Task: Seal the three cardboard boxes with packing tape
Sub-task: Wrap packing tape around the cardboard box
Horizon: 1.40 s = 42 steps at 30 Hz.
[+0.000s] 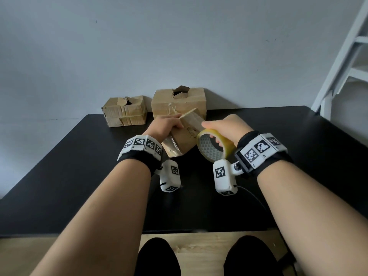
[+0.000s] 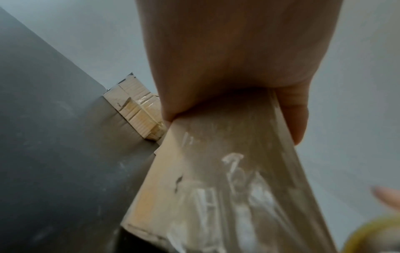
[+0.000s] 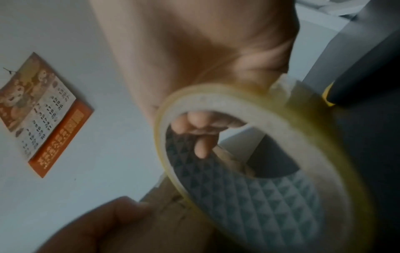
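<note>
Both forearms reach forward over the black surface, wrists close together. The left hand grips a small box from its far left side, fingers curled round the edge, and holds it tilted above the surface; the left wrist view shows the thumb lying along one edge and glossy tape on the box face. The right hand holds the tape roll just right of that box, fingers hooked through the core and clamped on the ring. The roll touches or nearly touches the box; I cannot tell which. Two other boxes stand at the back by the wall: a torn one on the left and a larger one behind the hands.
</note>
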### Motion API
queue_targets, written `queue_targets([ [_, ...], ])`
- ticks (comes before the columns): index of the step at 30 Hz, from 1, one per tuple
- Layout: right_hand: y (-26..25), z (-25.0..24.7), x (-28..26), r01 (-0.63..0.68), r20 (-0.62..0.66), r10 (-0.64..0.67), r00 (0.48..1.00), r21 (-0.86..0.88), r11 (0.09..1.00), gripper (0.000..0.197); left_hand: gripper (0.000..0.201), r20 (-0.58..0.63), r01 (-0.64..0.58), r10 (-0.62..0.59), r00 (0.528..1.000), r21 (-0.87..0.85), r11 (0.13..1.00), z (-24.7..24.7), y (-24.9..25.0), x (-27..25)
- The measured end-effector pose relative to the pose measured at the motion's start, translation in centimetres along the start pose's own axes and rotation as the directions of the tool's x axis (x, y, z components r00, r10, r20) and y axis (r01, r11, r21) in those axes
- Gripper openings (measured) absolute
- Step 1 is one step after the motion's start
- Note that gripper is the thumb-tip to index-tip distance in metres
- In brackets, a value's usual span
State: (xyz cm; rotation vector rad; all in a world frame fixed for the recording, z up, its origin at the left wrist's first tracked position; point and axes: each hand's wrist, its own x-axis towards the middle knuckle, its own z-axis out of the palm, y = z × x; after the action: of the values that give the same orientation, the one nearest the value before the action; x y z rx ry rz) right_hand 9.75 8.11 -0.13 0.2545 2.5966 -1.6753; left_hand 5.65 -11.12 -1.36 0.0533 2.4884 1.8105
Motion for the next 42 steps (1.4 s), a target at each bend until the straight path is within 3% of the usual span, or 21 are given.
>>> queue_targets([
  [3,-0.8,-0.2,0.0,0.034,-0.051,-0.03,0.998,0.079,0.996,0.046,0.018,-0.039,0.019,-0.021,0.999,-0.031,0.999,-0.2,-0.3,-0.1],
  [5,-1.0,-0.3,0.1,0.062,-0.08,-0.053,0.995,0.106,0.992,0.047,0.013,-0.074,0.024,-0.027,0.997,-0.035,0.999,-0.3,-0.3,-0.1],
  [13,-0.1,-0.1,-0.2,-0.017,-0.057,0.008,0.998,-0.168,0.986,0.033,0.008,-0.097,0.102,-0.113,0.989,-0.112,0.989,0.0,0.0,-0.5],
  [16,-0.9,0.2,-0.2,-0.011,-0.026,0.006,1.0,-0.225,0.974,0.029,0.036,-0.087,0.154,-0.175,0.981,-0.206,0.966,-0.2,-0.7,-0.4],
  [21,0.0,1.5,-0.2,-0.015,0.026,0.024,0.999,-0.288,0.958,0.033,0.007,-0.115,0.216,-0.262,0.958,-0.308,0.927,-0.4,-1.5,-0.7],
  [29,-0.3,3.1,-0.1,-0.001,0.013,0.005,1.0,-0.322,0.947,0.032,0.012,-0.076,0.21,-0.245,0.966,-0.319,0.924,-0.7,-2.4,-0.8],
  [33,-0.5,3.4,0.3,-0.009,0.005,0.012,1.0,-0.368,0.93,0.028,0.014,-0.038,0.138,-0.147,0.988,-0.178,0.974,-1.2,-1.8,-0.9],
  [35,-0.8,3.6,0.3,-0.009,0.001,0.01,1.0,-0.39,0.921,0.025,0.038,-0.034,0.01,-0.005,0.999,0.149,0.989,-1.4,-1.3,-0.8],
  [37,-1.1,3.7,0.5,0.005,-0.003,-0.007,1.0,-0.411,0.911,0.026,0.053,-0.012,-0.168,0.217,0.976,0.591,0.789,-1.1,-0.6,-1.2],
  [39,-1.3,3.7,0.7,0.023,-0.004,-0.027,1.0,-0.431,0.902,0.024,0.044,0.073,-0.275,0.334,0.94,0.741,0.612,-0.6,-0.1,-1.8],
  [42,-1.5,3.8,0.9,0.03,0.017,-0.025,1.0,-0.443,0.896,0.024,0.032,0.171,-0.287,0.262,0.95,0.811,0.509,-0.5,-0.8,-1.8],
])
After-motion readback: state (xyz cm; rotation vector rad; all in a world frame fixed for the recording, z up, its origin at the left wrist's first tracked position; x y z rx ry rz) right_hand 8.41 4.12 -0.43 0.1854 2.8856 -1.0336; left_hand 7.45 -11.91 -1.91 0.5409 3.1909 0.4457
